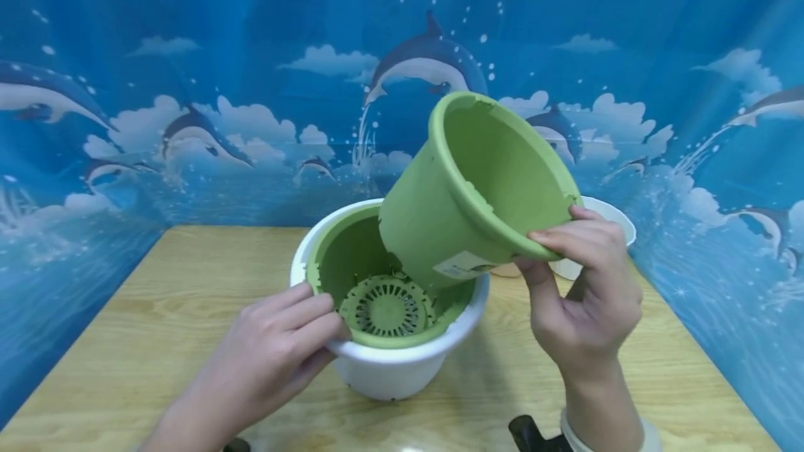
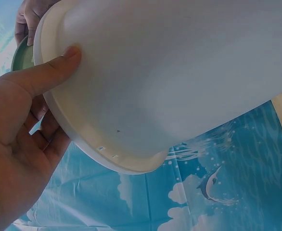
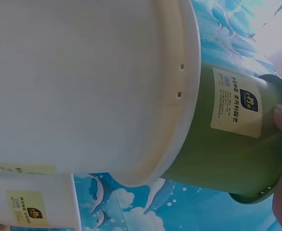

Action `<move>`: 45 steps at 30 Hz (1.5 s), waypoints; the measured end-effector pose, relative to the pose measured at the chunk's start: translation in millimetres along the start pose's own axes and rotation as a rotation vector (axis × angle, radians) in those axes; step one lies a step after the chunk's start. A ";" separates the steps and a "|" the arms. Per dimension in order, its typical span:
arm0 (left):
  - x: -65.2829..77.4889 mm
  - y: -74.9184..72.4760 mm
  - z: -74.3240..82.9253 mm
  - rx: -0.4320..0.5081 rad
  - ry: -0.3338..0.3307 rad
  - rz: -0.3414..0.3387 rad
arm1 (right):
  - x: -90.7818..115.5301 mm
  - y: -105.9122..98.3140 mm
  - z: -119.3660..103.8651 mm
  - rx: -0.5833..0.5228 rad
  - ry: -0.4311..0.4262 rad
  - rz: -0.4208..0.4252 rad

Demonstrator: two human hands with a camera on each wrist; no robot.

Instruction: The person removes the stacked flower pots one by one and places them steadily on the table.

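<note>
A white flowerpot stands on the table with a green flowerpot nested inside it, its slotted round bottom showing. My left hand grips the near left rim. In the left wrist view the thumb presses on the white outer wall under the rim. A second green flowerpot tilts up to the right, its lower end inside the nested pot. My right hand pinches this tilted pot by its rim, thumb outside. The right wrist view shows a printed label on its side.
Behind my right hand, another white pot with a label stands on the wooden table. A dark object pokes in at the bottom edge, by my right wrist. A blue dolphin-print curtain encloses the table's back and sides.
</note>
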State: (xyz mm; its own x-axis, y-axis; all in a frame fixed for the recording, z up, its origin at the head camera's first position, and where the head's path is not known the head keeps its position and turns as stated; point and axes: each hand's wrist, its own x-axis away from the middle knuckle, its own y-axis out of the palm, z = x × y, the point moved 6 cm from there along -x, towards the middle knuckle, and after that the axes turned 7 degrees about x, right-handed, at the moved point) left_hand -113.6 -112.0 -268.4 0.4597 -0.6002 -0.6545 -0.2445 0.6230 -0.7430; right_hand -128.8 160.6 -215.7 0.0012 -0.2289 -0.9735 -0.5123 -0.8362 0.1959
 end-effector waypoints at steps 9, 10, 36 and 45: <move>0.5 0.4 -0.1 0.003 -0.011 -0.004 | 0.2 -3.9 8.5 0.084 0.019 0.078; 0.6 0.5 -0.3 0.003 -0.010 -0.004 | -0.6 -4.8 8.9 0.096 0.025 0.084; -0.1 -1.9 -0.9 -0.001 -0.021 -0.013 | -13.6 -24.4 15.7 0.308 0.047 0.018; -0.3 -1.3 -2.3 0.010 -0.034 -0.028 | -10.5 -42.9 20.9 0.398 0.005 -0.055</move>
State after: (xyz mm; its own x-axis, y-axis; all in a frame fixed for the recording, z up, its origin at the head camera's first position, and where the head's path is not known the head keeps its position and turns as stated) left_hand -115.4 -113.8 -267.6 0.4951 -0.6000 -0.6284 -0.2228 0.6114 -0.7593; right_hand -124.8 209.2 -216.4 0.0416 -0.1922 -0.9805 -0.8037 -0.5894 0.0815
